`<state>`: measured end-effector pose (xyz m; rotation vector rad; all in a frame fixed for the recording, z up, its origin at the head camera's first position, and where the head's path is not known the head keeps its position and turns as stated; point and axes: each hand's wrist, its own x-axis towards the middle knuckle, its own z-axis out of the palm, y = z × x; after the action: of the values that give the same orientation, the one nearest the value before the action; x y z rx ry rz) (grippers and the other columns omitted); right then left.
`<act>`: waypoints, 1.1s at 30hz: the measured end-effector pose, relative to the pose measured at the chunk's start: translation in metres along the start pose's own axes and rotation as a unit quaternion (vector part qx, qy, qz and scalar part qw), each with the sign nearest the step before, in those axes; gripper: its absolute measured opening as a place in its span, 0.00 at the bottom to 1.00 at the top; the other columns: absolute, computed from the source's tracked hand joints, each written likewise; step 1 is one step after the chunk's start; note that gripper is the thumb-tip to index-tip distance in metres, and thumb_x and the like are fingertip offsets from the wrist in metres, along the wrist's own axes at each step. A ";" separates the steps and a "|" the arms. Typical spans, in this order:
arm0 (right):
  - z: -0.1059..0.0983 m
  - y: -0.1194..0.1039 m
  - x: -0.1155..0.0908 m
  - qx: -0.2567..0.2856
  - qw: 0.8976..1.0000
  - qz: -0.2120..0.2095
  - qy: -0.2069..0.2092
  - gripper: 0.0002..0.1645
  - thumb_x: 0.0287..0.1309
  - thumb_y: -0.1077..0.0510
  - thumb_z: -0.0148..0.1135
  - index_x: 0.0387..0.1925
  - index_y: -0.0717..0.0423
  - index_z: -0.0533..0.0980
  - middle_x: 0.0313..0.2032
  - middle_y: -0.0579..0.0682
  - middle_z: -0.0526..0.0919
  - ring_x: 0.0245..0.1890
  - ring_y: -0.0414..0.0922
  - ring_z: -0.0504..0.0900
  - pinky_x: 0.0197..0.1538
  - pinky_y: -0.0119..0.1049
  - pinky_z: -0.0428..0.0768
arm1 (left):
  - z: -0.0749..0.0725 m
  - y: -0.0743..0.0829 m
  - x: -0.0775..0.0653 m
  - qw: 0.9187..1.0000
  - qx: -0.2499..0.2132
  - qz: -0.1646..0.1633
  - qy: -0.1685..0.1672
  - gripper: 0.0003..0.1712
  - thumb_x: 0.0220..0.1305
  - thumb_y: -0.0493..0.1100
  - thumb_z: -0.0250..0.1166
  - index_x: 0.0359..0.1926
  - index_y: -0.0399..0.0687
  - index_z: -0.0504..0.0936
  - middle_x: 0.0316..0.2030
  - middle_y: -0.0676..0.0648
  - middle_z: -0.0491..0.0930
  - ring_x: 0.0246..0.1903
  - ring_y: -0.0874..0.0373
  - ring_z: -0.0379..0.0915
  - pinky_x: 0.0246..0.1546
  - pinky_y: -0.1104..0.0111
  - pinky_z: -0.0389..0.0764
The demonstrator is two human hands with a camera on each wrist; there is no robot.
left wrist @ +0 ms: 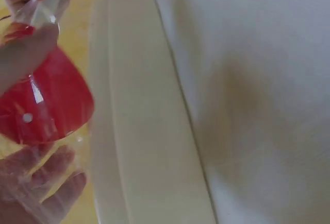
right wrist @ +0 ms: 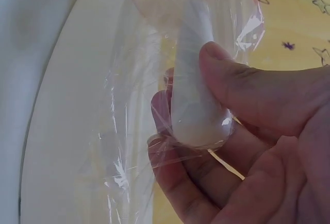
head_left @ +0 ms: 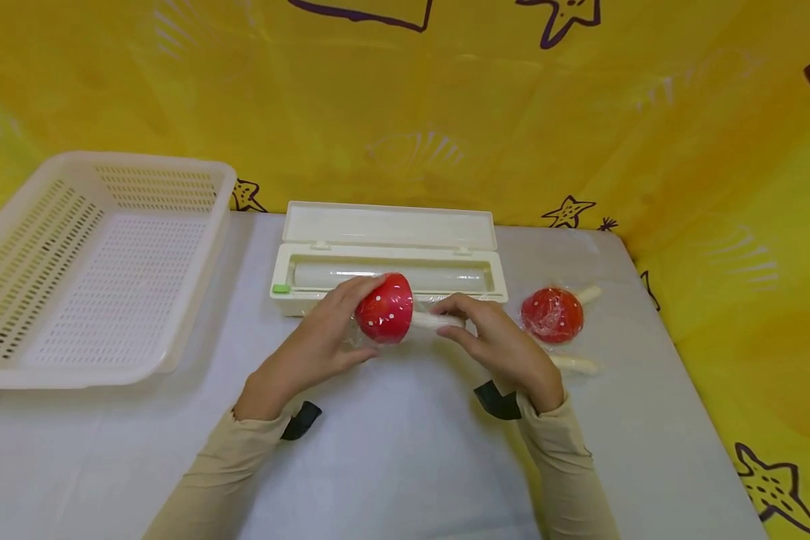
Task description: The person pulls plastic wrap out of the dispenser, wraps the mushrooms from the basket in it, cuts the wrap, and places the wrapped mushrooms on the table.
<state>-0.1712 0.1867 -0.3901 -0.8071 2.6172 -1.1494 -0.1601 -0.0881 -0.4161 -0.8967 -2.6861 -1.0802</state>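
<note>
A toy mushroom (head_left: pixel 386 309) with a red, white-dotted cap and a pale stem is held sideways in front of the wrap box, clear film around it. My left hand (head_left: pixel 324 330) holds the cap from the left, and in the left wrist view film drapes over several of its fingers (left wrist: pixel 54 170). With thumb and fingers, my right hand (head_left: pixel 496 341) pinches the stem (right wrist: pixel 193 95). Loose film (right wrist: pixel 121 131) hangs beside the stem in the right wrist view.
A white box (head_left: pixel 286 304) with its lid raised contains a roll of film (head_left: pixel 388 276). To its right lie a wrapped red mushroom (head_left: pixel 552 315) and another pale stem (head_left: pixel 576 365). At left stands a white plastic basket (head_left: pixel 169 360). Yellow patterned cloth (head_left: pixel 405 97) hangs behind.
</note>
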 end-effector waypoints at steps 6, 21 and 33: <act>-0.001 -0.001 0.000 0.010 1.000 0.009 0.005 0.22 0.61 0.59 0.67 0.55 0.56 0.73 0.53 0.51 0.83 0.54 0.47 0.82 0.60 0.47 0.79 | 0.005 -0.002 0.001 0.998 0.043 0.001 0.040 0.61 0.39 0.42 0.84 0.73 0.59 0.60 0.66 0.49 0.69 0.67 0.52 0.63 0.64 0.48 0.72; -0.001 0.003 -0.001 0.044 0.999 -0.005 -0.020 0.21 0.59 0.56 0.69 0.55 0.49 0.78 0.52 0.42 0.82 0.52 0.41 0.77 0.57 0.43 0.77 | 0.009 -0.001 0.000 0.999 0.024 -0.006 0.034 0.56 0.43 0.40 0.81 0.72 0.63 0.61 0.66 0.44 0.67 0.65 0.47 0.64 0.54 0.50 0.81; -0.001 0.000 0.004 0.007 0.998 0.014 0.054 0.23 0.52 0.63 0.74 0.48 0.56 0.75 0.47 0.51 0.84 0.45 0.46 0.81 0.54 0.46 0.84 | 0.012 -0.001 0.002 0.998 0.024 0.013 0.048 0.60 0.42 0.40 0.82 0.74 0.56 0.57 0.68 0.44 0.65 0.67 0.48 0.63 0.60 0.49 0.77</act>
<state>-0.1749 0.1852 -0.3892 -0.7225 2.6946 -1.2367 -0.1610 -0.0797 -0.4245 -0.8468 -2.6024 -1.0220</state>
